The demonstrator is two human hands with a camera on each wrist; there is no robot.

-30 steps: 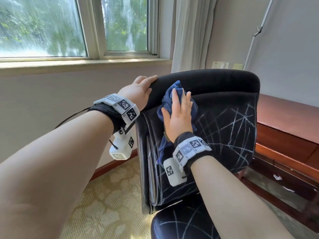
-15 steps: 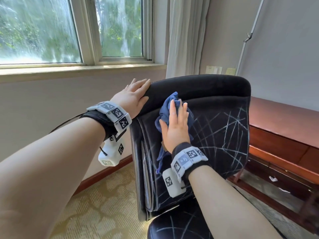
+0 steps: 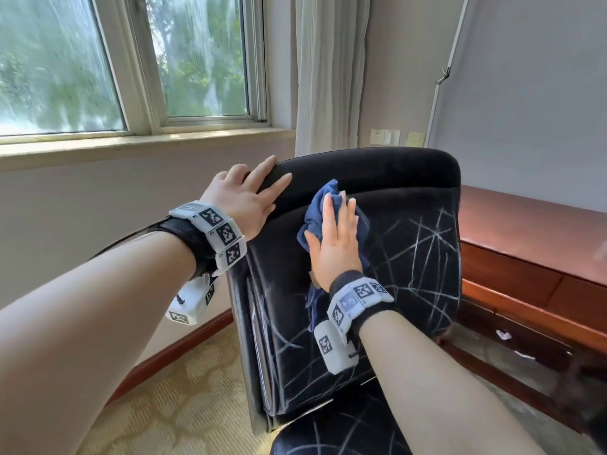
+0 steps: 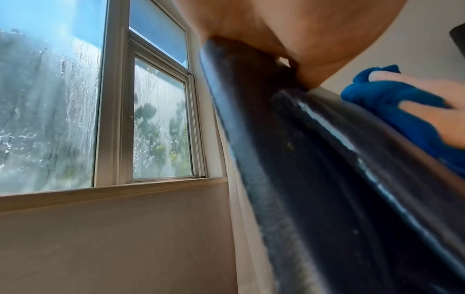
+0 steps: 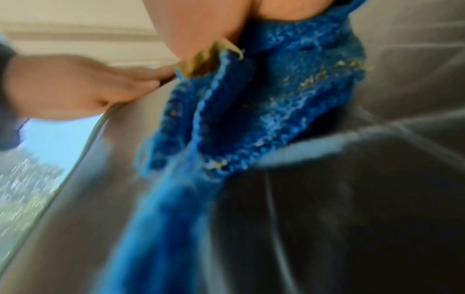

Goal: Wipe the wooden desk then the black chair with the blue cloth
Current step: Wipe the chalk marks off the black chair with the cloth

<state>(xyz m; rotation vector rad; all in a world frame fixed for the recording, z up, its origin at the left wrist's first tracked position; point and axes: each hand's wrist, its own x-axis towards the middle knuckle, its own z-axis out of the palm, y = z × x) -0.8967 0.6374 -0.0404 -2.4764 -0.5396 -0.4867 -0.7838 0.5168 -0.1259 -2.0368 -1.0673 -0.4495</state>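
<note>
I hold my right hand (image 3: pixel 338 244) flat against the upper front of the backrest of the black chair (image 3: pixel 410 257). Its fingers are straight and together, pressing the blue cloth (image 3: pixel 315 208) onto the upholstery; they are not wrapped around it. The cloth is bunched under the palm. One fold stands up past my fingertips, just below the padded top roll of the backrest, and a tail hangs down past my wrist. In the right wrist view the cloth (image 5: pixel 264 111) is blurred; a small tan tag shows at its edge.

My left hand (image 3: pixel 244 198) rests on the top left corner of the backrest. The fingers lie extended over the top edge, and the palm is against the side. It is released, not clenched; it steadies the chair by contact only. The left wrist view shows the chair edge (image 4: pixel 289 169) running downward from the palm.

The backrest and seat carry thin white crossing lines. The wooden desk (image 3: pixel 525 231) stands to the right of the chair, along the wall. A window (image 3: pixel 131 60) and a white curtain (image 3: pixel 328 70) are behind the chair.
</note>
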